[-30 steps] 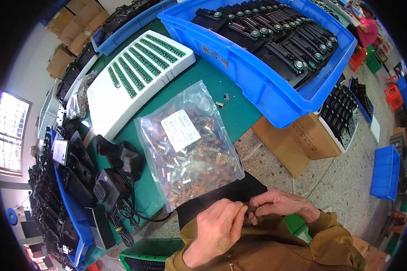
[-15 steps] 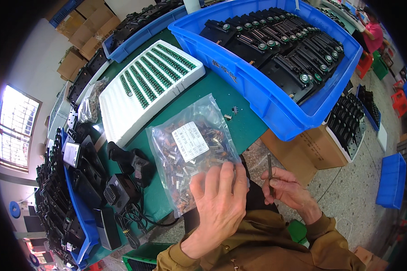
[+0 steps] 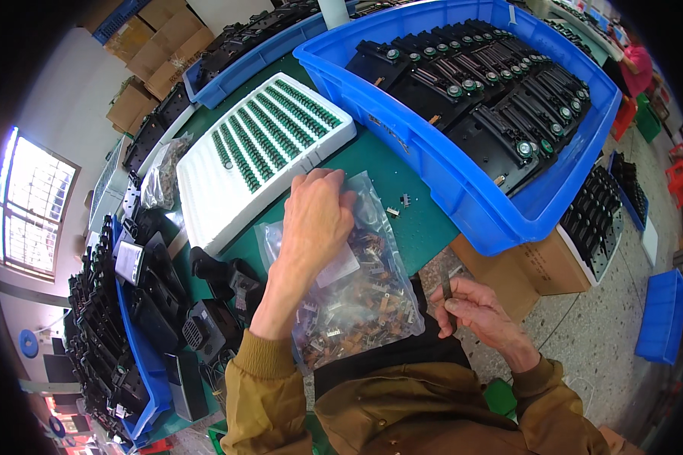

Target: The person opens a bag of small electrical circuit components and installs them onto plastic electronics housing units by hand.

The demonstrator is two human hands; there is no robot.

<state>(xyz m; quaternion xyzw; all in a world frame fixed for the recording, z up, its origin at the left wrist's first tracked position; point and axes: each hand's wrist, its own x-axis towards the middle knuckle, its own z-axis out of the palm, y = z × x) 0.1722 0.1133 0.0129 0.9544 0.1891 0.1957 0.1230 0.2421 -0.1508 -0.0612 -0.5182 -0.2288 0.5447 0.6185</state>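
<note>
My left hand has its fingers curled over the far end of a clear plastic bag and pinches it; the fingertips are partly hidden. Inside the bag are many small metal and brown parts, mostly gathered at its near end. A white label on the bag is half covered by my wrist. Over the floor, right of the bag, my right hand grips a thin dark metal tool, pointing up; its exact kind is unclear. Two small switch-like parts lie on the green table right of the bag.
A white foam tray with rows of green parts lies beyond the bag. At the right stands a big blue bin of black assemblies. Black devices and cables crowd the left. A person in pink is far right.
My left hand has moved from the bag's near part to its far end. The bag's contents have shifted toward me. My right hand still holds the thin tool, slightly lower.
</note>
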